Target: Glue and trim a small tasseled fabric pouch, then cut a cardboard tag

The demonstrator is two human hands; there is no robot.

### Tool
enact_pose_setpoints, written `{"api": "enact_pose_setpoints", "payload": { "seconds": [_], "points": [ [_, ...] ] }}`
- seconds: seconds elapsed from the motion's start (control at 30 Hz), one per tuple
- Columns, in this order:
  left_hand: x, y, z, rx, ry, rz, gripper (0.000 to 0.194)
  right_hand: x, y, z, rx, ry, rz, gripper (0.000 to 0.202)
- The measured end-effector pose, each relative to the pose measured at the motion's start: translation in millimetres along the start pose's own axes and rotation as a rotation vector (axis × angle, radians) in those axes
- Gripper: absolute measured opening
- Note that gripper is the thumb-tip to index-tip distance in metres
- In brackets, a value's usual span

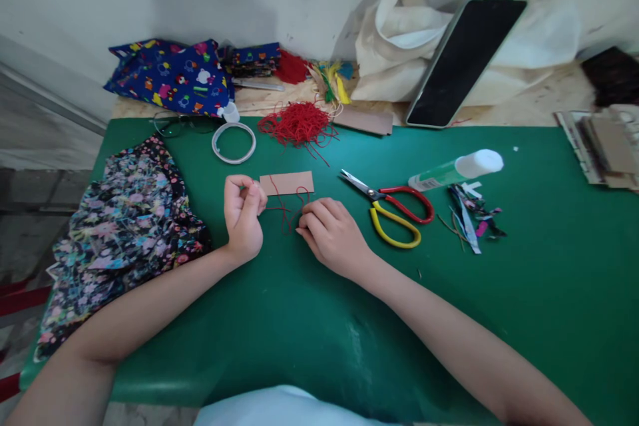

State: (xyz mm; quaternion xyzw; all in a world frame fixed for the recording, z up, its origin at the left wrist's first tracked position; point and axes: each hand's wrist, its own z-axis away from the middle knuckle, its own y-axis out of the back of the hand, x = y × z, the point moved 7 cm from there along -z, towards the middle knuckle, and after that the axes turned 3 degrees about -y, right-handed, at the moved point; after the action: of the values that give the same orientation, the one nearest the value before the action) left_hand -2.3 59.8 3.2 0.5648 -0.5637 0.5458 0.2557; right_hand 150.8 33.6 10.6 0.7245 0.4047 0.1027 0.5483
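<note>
A thin red string [285, 215] runs in loose loops between my two hands, just above the green table. My left hand [243, 216] is closed, thumb against curled fingers, pinching one end of it. On the other side my right hand [329, 233] has its fingers bent together on the string's other part; its fingertips are partly hidden. Right behind the hands lies a small brown cardboard rectangle [294, 183], with some red string across it. Further back sits a tangled heap of red string [299, 124]. Scissors [384, 203] with one red and one yellow handle lie right of my right hand.
A glue stick [456, 170] and fabric scraps [476, 219] lie on the right. A tape ring [233, 143] and floral fabric [130, 226] are on the left. At the back a phone [466, 60] leans on a cream bag [389, 66]. Cardboard pieces [606, 146] are stacked far right.
</note>
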Motion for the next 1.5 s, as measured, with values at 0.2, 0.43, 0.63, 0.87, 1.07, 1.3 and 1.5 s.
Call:
{"api": "enact_pose_setpoints", "payload": {
  "seconds": [0.2,0.43,0.63,0.87,1.07,1.3,1.5],
  "points": [
    [44,-18.3,28,-0.342,-0.654,-0.309,0.023,9,4,0,0.051,-0.106,-0.049,0.016],
    [46,-25.0,34,-0.502,-0.752,-0.365,0.016,1,3,0,-0.043,-0.028,-0.104,0.022],
    [27,-19.1,27,-0.346,-0.513,-0.233,0.008,1,-1,0,-0.048,-0.021,-0.046,0.015],
    [18,-18.7,20,-0.312,-0.361,-0.175,0.009,6,-5,1,-0.038,-0.055,-0.081,0.013],
    [5,-21.2,16,-0.382,-0.223,-0.198,0.014,13,7,0,0.059,-0.121,-0.383,0.016],
    [-4,-29.1,9,-0.472,-0.093,-0.261,0.016,32,17,1,0.236,-0.265,-0.555,0.004],
    [-6,-41.4,11,-0.61,-0.091,-0.242,0.016,37,20,2,0.303,-0.314,-0.751,0.006]
  ]
}}
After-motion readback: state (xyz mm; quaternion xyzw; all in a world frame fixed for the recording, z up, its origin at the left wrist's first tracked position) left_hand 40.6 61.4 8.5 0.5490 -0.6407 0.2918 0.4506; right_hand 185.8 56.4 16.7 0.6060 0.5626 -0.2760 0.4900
